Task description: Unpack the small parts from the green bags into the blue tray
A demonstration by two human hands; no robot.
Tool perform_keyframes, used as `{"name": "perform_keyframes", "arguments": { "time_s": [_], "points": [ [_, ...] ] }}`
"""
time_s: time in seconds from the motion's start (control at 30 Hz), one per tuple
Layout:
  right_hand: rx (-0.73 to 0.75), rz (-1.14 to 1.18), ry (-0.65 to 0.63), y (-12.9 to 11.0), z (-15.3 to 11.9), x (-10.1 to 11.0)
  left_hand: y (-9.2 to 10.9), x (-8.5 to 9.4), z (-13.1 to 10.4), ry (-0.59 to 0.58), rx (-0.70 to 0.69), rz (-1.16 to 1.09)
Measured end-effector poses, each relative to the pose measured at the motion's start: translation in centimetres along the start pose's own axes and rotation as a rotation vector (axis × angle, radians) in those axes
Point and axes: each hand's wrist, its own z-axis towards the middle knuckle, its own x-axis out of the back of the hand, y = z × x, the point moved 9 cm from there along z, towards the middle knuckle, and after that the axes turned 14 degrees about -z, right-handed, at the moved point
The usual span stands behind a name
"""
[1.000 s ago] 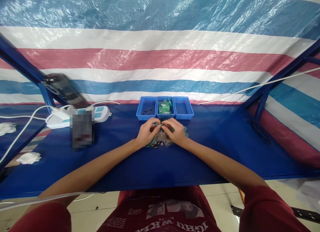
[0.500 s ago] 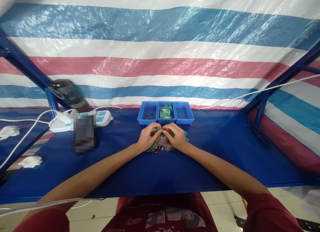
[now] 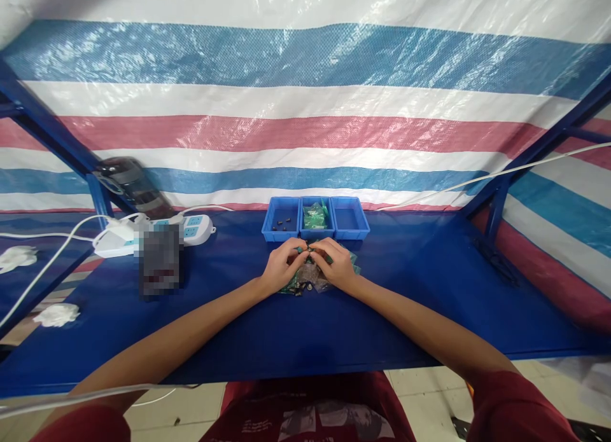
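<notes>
My left hand (image 3: 282, 267) and my right hand (image 3: 336, 265) meet fingertip to fingertip just in front of the bins. Both are closed in a pinch on something small and dark, too small to name. Under and between them lies a pile of clear and green plastic bags (image 3: 311, 274), partly covered by the hands. Several small dark metal parts (image 3: 300, 289) lie at the pile's near edge. Behind the hands, the left blue bin (image 3: 281, 236) holds a few small screw-like parts (image 3: 280, 226). Green bags (image 3: 315, 217) fill the middle bin (image 3: 317, 234).
The right blue bin (image 3: 351, 232) adjoins the middle one. On the left, a white power strip (image 3: 200, 231) with cables, a blurred dark object (image 3: 160, 261) and a dark bottle (image 3: 136, 184) stand on the blue table (image 3: 305, 340). A black cable (image 3: 496, 261) lies at right.
The whole view has shifted slightly, with the table and bins a little lower. Both hands stay together over the pile, fingers still pinched.
</notes>
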Motion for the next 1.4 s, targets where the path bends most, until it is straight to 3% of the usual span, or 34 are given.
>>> {"name": "perform_keyframes", "arguments": {
  "time_s": [0.9,1.4],
  "points": [
    [-0.005,0.005,0.009,0.09,-0.05,-0.05,0.04,0.7,-0.14,0.068,-0.019,0.016],
    [0.003,-0.002,0.071,0.03,0.0,0.7,0.5,0.52,0.46,0.046,-0.021,0.126]
  ]
}}
